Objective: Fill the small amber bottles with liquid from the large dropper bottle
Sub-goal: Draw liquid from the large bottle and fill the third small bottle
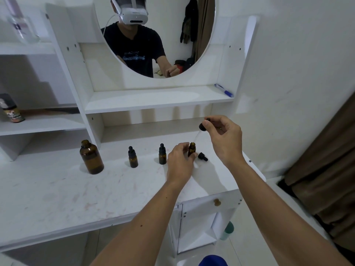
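The large amber bottle (91, 157) stands uncapped at the left of the white desk (57, 192). Two small amber bottles (133, 158) (162, 154) with black dropper caps stand in a row to its right. My left hand (179, 164) grips a third small amber bottle (192, 149), which is open and upright on the desk. My right hand (223, 138) pinches the black bulb of the large dropper (201, 127); its glass tube slants down to the open bottle's mouth. A small black dropper cap (202, 156) lies on the desk just right of that bottle.
A shelf unit with a round mirror (157, 35) rises behind the desk. A blue pen (224, 90) lies on the upper shelf. A can (12, 110) and a clear bottle (21, 25) stand on the left shelves. A brown curtain (326, 169) hangs at the right.
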`<action>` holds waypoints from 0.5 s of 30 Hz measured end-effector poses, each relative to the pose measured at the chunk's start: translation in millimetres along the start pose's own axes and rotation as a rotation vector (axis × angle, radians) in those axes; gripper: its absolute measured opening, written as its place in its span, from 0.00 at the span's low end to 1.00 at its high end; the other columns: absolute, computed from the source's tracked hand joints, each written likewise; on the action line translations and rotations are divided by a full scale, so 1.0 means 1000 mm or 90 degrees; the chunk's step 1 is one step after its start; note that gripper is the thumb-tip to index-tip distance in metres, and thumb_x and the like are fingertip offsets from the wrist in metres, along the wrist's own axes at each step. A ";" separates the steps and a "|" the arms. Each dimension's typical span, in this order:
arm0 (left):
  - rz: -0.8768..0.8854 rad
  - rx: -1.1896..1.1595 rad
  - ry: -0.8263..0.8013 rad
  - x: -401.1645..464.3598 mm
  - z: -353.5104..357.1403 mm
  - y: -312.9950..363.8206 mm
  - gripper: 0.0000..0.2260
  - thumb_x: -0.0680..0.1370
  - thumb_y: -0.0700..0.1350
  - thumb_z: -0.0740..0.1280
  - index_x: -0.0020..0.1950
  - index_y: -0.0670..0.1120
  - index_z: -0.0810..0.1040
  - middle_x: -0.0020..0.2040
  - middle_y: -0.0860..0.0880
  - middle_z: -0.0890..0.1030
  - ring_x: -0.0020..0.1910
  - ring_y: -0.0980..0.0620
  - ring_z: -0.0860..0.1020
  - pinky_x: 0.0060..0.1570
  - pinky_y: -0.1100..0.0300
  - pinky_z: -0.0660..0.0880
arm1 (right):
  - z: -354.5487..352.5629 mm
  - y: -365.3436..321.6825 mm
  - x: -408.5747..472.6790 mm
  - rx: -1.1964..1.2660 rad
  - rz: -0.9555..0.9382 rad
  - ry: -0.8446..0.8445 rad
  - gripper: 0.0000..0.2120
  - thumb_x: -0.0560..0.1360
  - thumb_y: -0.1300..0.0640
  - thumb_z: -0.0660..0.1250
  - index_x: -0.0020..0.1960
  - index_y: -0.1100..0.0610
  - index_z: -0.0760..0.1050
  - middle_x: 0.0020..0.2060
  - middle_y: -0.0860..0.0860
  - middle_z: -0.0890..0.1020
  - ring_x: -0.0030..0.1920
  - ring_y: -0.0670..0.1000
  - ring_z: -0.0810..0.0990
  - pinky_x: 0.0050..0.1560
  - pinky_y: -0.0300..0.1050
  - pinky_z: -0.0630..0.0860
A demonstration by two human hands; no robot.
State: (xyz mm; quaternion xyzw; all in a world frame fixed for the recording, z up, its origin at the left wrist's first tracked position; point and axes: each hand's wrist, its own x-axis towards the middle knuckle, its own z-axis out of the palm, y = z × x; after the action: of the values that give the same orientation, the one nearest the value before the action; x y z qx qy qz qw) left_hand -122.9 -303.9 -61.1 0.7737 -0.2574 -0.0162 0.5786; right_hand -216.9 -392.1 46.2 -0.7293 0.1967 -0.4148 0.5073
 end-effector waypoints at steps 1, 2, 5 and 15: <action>-0.006 0.003 0.000 -0.002 -0.001 0.001 0.20 0.78 0.45 0.75 0.69 0.46 0.78 0.62 0.51 0.82 0.62 0.55 0.79 0.67 0.56 0.75 | -0.001 -0.002 0.000 0.001 -0.006 0.004 0.03 0.80 0.59 0.74 0.53 0.55 0.85 0.41 0.46 0.90 0.47 0.45 0.89 0.61 0.45 0.83; -0.012 0.007 0.000 -0.004 -0.002 0.002 0.22 0.78 0.45 0.75 0.70 0.45 0.76 0.64 0.50 0.80 0.63 0.55 0.78 0.68 0.56 0.75 | -0.002 -0.004 0.000 0.002 -0.011 0.007 0.03 0.80 0.59 0.74 0.53 0.54 0.85 0.41 0.44 0.89 0.47 0.43 0.89 0.60 0.44 0.83; -0.017 0.004 -0.001 -0.013 -0.010 0.004 0.23 0.78 0.46 0.75 0.71 0.44 0.75 0.65 0.49 0.79 0.63 0.54 0.77 0.68 0.56 0.74 | -0.001 -0.011 -0.002 0.011 -0.030 0.010 0.04 0.80 0.59 0.74 0.54 0.55 0.85 0.41 0.44 0.89 0.47 0.42 0.88 0.58 0.41 0.83; -0.005 -0.046 -0.062 -0.067 -0.109 -0.016 0.22 0.74 0.50 0.78 0.67 0.48 0.79 0.57 0.56 0.84 0.56 0.63 0.82 0.61 0.65 0.78 | 0.036 -0.043 -0.024 0.072 -0.071 -0.033 0.05 0.80 0.60 0.74 0.56 0.57 0.85 0.47 0.47 0.89 0.50 0.43 0.88 0.57 0.37 0.82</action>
State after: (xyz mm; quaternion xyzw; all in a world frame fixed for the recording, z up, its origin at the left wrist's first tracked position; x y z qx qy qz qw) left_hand -139.8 -176.1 -57.8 0.7514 -0.2817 -0.0653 0.5931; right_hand -207.4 -336.8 70.5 -0.7198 0.1189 -0.4341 0.5285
